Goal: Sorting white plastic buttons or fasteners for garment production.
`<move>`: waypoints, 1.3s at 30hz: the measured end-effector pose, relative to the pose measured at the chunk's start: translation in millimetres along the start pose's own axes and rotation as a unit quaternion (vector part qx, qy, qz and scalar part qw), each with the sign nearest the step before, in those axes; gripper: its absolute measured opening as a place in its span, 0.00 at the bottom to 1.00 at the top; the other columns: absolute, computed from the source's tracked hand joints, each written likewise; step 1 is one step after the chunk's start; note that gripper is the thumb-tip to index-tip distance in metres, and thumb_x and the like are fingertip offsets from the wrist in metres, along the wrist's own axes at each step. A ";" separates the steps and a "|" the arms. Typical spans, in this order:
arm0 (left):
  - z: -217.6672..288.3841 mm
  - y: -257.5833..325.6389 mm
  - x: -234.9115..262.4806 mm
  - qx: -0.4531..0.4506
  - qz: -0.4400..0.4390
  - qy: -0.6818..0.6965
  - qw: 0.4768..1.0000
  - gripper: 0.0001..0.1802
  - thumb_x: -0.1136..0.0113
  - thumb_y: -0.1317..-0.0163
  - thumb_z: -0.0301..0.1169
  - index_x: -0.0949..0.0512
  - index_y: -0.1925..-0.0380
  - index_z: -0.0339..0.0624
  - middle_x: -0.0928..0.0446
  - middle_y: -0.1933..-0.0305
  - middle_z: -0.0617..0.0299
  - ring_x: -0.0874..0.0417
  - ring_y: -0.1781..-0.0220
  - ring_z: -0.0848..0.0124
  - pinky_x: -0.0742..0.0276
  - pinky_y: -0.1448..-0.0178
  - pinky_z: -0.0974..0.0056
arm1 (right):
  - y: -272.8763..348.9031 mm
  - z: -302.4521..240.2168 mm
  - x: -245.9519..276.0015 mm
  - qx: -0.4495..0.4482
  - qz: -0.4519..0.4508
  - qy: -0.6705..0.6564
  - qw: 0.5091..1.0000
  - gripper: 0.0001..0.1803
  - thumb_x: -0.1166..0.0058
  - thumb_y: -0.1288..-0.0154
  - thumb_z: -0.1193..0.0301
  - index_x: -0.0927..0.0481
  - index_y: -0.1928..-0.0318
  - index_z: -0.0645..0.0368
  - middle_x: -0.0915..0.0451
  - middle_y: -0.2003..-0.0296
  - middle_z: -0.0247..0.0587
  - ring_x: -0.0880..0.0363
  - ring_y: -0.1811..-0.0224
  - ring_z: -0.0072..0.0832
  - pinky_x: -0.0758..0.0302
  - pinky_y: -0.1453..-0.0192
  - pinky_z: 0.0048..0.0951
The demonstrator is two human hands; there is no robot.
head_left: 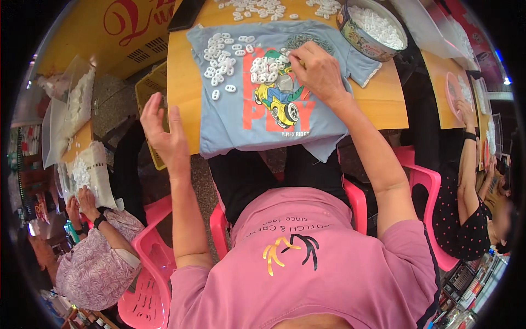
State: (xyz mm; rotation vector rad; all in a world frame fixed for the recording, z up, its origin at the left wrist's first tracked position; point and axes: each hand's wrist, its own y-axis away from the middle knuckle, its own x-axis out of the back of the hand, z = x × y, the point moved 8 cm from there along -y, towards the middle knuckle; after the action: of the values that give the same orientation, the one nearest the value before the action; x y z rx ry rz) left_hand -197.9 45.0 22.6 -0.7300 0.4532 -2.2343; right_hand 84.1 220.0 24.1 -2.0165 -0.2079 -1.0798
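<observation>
A light blue T-shirt (224,126) with a printed scooter picture lies spread over the table in front of me. On it sit small white oval plastic pieces with two holes: a loose group (219,63) at the left and a tighter cluster (265,69) in the middle. My right hand (318,71) is just right of that cluster, fingers bent and closed; whatever is between the fingertips is hidden. Beyond it lies a tangled heap of thin dark greenish pieces (312,41). My left hand (164,131) is raised off the table's left edge, fingers apart, holding nothing.
A round tin (344,23) full of white pieces stands at the right back of the wooden table (378,107). More white pieces (257,7) lie at the far edge, beside a dark flat object (186,13). A yellow crate (149,82) stands left. People work on both sides.
</observation>
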 end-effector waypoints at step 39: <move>68.0 58.1 -135.3 0.049 -0.209 0.186 0.959 0.11 0.43 0.37 0.19 0.21 0.55 0.34 0.22 0.64 0.58 0.21 0.68 0.72 0.26 0.63 0.69 | -7.7 -7.9 -7.4 -0.018 -0.105 -0.050 0.993 0.07 0.39 0.41 0.68 0.16 0.65 0.57 0.20 0.67 0.38 0.20 0.64 0.40 0.24 0.63 0.37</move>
State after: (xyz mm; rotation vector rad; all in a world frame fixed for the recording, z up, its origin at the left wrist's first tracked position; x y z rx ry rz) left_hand -47.1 98.7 -3.7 -0.3714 0.3879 -2.7909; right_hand 70.9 220.9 25.3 -2.1192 -0.4659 -1.1180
